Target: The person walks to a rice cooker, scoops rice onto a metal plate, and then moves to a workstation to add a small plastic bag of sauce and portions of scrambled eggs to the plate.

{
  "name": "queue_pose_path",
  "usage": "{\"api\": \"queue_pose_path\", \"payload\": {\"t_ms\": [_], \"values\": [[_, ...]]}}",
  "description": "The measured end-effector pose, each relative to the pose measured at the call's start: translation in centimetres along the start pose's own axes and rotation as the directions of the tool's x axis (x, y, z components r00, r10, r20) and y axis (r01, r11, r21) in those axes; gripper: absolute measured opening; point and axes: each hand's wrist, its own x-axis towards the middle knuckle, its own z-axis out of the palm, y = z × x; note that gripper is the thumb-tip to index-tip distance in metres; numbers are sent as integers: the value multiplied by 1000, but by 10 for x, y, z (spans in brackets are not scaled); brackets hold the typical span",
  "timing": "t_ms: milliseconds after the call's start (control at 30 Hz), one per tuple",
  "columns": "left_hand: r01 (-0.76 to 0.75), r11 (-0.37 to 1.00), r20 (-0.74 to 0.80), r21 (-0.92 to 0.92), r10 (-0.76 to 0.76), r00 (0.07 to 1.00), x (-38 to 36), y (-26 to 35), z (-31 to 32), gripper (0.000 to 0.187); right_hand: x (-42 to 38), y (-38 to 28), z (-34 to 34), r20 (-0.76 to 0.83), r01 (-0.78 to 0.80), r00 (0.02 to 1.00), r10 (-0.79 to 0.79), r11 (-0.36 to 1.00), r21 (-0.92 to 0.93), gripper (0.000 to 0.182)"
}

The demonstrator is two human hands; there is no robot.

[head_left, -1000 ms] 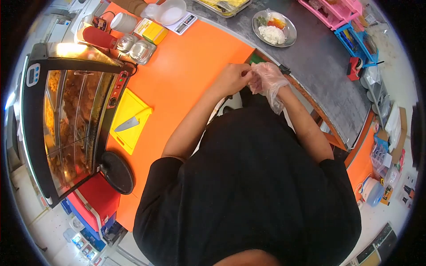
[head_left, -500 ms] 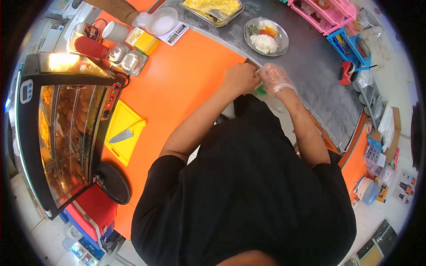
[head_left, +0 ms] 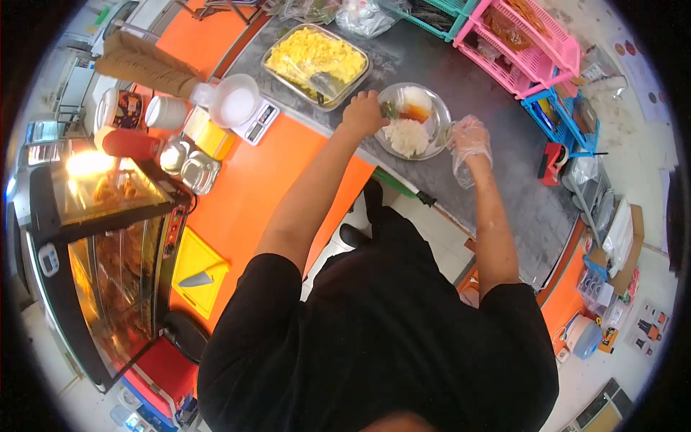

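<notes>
A round metal plate (head_left: 436, 152) lies on the dark grey worktop. White rice (head_left: 407, 137), a pale rounded food portion with orange-red sauce (head_left: 415, 112) and some green leaves (head_left: 389, 109) are on it. My bare left hand (head_left: 364, 113) is at the plate's left side, fingers curled at the rim beside the leaves. Opposite, my right hand (head_left: 470, 140) wears a loose clear plastic glove. Its fingers are closed at the right rim, the fingertips partly hidden by the crinkled plastic.
A tray of yellow food (head_left: 317, 63) stands behind my left hand. At left are a kitchen scale (head_left: 259, 122), a knife (head_left: 194, 279) on a yellow cutting board (head_left: 188, 252) and a lit food warmer (head_left: 108, 266). Pink baskets (head_left: 504, 68) and a red tape dispenser (head_left: 553, 164) line the right.
My hands were together at the counter's near edge, close to something green. They have separated and reached forward to opposite sides of the plate. The camera view has shifted too.
</notes>
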Motion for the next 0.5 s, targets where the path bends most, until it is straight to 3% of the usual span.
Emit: {"api": "queue_pose_path", "payload": {"t_ms": [67, 133, 200, 267, 300, 367, 500], "values": [[-21, 992, 93, -128, 33, 995, 24, -10, 14, 69, 15, 2, 20, 32, -59, 998, 61, 997, -53, 13], [-41, 981, 160, -188, 72, 984, 42, -16, 30, 68, 16, -2, 36, -81, 16, 996, -26, 992, -124, 16], [-46, 967, 224, -250, 103, 969, 50, -20, 46, 67, 20, -11, 48, 10, -63, 998, 65, 992, -113, 20], [-274, 934, 66, -231, 296, 953, 54, -23, 60, 61, 20, -19, 55, 47, -181, 982, 184, 981, -71, 19], [-261, 937, 75, -234, 285, 956, 58, -25, 63, 61, 22, -23, 52, 156, -177, 969, 194, 977, -119, 28], [-349, 893, 30, -285, 372, 928, 64, -28, 67, 54, 20, -33, 41, 178, -156, 968, 178, 979, -130, 28], [-279, 888, 100, -365, 336, 937, 68, -19, 38, 50, 26, -51, 20, 204, -113, 968, 146, 979, -169, 27]]}}
